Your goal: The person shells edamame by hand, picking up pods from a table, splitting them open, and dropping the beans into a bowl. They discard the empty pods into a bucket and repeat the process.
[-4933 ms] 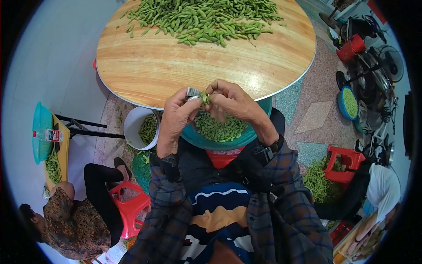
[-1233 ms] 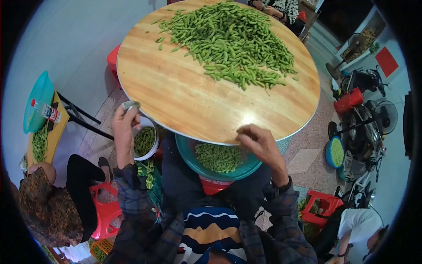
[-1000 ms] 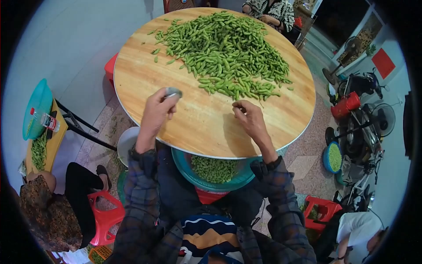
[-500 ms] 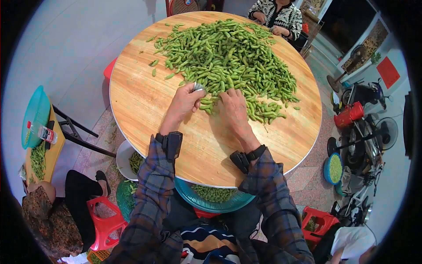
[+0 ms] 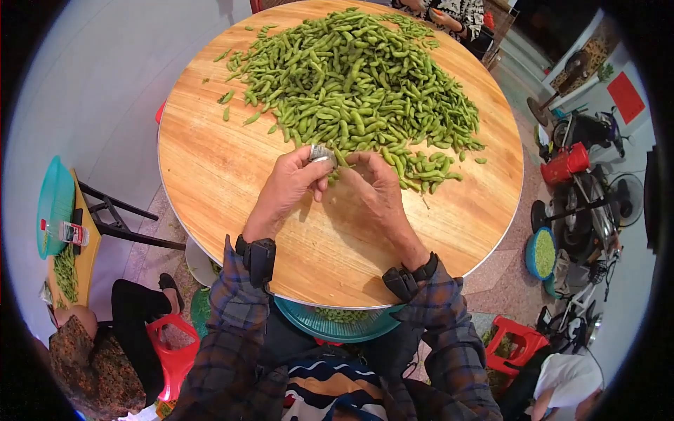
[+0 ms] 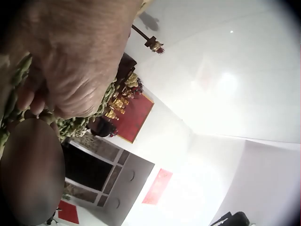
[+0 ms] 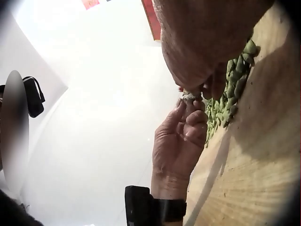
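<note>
Both my hands are together at the near edge of a pile of green soybean pods on the round wooden table. My left hand wears a grey-white printed wrapping on its thumb and finger, which pinch one end of a soybean pod. From the right, the thumb and fingers of my right hand grip the same pod. In the right wrist view the left hand meets the fingertips of the right hand, which partly hide the pod.
Below the table's near edge is a green basin with shelled beans. A white bucket stands to the left, partly under the table. Red stools and seated people flank me; another person sits across the table.
Earlier my hands worked over the basin, then parted, the left over the bucket. They then reached to the pile; the right hand has since drawn back to the left with a pod.
</note>
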`<state>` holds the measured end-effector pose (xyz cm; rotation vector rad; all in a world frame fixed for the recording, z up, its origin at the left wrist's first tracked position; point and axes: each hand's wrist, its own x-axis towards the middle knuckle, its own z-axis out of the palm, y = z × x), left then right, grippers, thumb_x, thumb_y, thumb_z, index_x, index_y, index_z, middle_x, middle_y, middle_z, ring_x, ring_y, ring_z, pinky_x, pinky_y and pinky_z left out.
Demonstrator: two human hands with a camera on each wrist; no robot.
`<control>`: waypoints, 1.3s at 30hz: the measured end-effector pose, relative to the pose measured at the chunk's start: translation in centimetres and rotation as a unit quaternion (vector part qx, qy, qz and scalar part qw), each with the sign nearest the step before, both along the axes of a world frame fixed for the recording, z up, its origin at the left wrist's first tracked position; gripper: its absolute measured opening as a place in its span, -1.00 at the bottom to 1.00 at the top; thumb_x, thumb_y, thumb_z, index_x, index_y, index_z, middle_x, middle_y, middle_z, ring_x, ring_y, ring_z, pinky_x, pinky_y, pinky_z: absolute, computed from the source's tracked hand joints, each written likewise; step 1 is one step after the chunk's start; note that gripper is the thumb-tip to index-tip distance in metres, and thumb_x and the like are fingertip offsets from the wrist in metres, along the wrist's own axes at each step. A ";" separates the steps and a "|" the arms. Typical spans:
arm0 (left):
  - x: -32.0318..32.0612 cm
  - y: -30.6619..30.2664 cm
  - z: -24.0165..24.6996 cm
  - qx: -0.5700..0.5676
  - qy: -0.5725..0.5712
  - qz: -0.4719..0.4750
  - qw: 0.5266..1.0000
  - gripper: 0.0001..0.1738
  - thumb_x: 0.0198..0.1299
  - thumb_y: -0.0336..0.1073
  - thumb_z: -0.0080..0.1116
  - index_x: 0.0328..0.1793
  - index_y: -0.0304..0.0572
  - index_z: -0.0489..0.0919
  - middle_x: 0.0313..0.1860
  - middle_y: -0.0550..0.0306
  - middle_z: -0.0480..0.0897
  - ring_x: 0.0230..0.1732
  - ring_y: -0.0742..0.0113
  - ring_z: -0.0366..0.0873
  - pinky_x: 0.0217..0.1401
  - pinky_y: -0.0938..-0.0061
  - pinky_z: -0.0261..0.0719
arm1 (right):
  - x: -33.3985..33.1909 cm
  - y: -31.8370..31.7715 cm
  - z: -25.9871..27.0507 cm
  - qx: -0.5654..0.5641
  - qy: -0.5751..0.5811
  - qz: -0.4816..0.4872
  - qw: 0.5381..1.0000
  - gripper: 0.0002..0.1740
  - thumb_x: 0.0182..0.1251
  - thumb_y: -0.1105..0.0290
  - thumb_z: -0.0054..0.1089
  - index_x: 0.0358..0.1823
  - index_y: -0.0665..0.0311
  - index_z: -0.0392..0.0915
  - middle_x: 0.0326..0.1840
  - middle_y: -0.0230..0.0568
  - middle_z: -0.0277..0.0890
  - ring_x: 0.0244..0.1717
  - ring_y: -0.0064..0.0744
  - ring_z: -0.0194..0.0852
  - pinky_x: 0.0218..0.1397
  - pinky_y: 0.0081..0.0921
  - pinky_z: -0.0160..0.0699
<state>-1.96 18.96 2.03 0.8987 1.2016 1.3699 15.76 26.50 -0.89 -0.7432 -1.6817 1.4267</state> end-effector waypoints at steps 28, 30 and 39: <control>0.6 -0.1 0.0 0.011 0.003 -0.017 1.000 -0.82 0.47 -0.31 0.18 0.00 -0.29 0.61 -0.36 0.23 0.62 -0.42 0.53 0.56 -0.34 0.60 0.58 | 0.3 -0.2 0.6 0.241 -0.039 -0.034 0.969 -0.59 0.30 0.62 0.35 0.19 0.34 0.61 -0.15 -0.14 0.55 -0.21 -0.30 0.58 -0.17 -0.45 0.61; 0.5 0.1 -0.7 0.033 0.000 -0.005 0.999 -0.79 0.49 -0.32 0.18 0.10 -0.31 0.62 -0.38 0.21 0.65 -0.46 0.51 0.57 -0.41 0.60 0.59 | 0.2 -0.1 0.5 0.242 -0.038 -0.034 0.969 -0.59 0.30 0.62 0.35 0.19 0.34 0.61 -0.15 -0.14 0.55 -0.20 -0.30 0.58 -0.17 -0.44 0.61; 0.5 -0.1 -0.6 0.027 0.020 0.001 0.999 -0.87 0.48 -0.34 0.18 -0.02 -0.26 0.61 -0.40 0.25 0.62 -0.49 0.55 0.53 -0.45 0.63 0.53 | 0.1 -0.3 -0.1 0.284 -0.071 -0.041 0.955 -0.62 0.37 0.54 0.33 0.21 0.36 0.59 -0.17 0.01 0.62 -0.22 -0.06 0.68 -0.16 -0.30 0.62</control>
